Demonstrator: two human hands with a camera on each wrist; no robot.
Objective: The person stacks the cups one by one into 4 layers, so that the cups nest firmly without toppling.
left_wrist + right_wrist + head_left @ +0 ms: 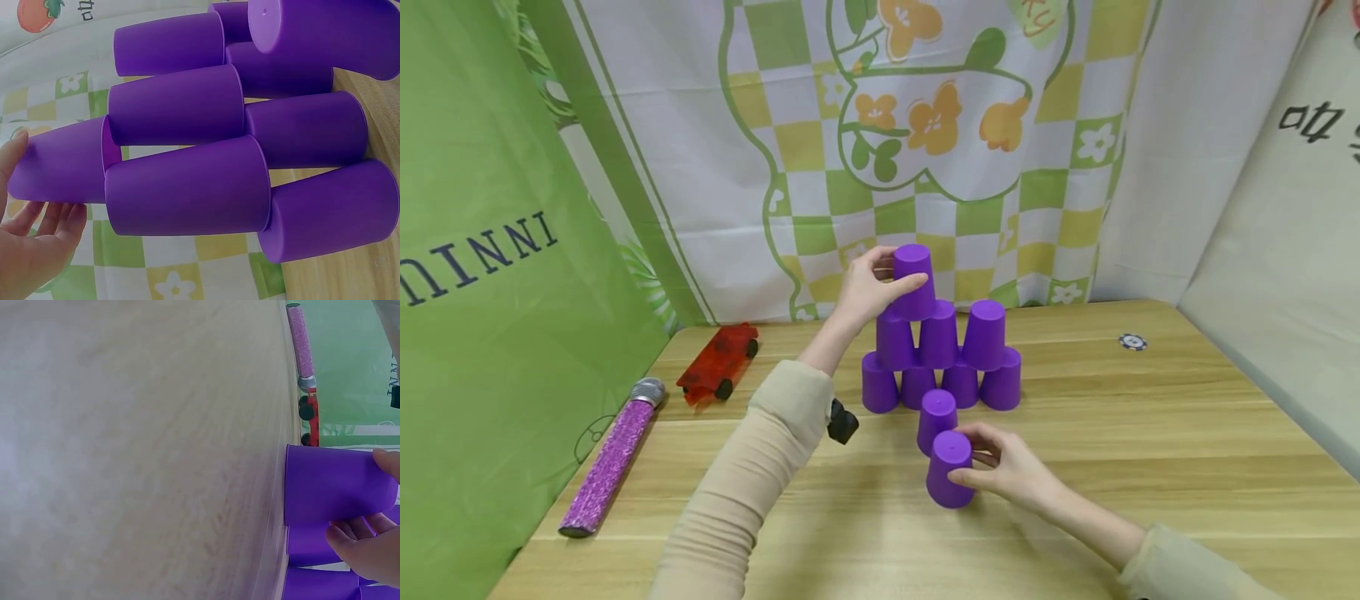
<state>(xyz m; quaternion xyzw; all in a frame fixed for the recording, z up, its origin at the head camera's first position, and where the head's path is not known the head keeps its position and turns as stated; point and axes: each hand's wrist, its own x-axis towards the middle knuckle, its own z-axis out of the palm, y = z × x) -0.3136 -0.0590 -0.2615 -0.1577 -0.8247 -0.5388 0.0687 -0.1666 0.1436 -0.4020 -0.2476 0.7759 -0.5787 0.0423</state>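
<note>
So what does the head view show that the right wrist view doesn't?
Only the head view shows the left hand gripping the top cup of the purple pyramid, and a small disc lying far right. Only the right wrist view shows the underside of the right hand's fingers against its cup. Both show the right hand holding the front cup, the glitter microphone, the red toy car and the wooden table.

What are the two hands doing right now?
Left hand: grips the top cup of the stack.
Right hand: grips the nearest cup on the table.
</note>
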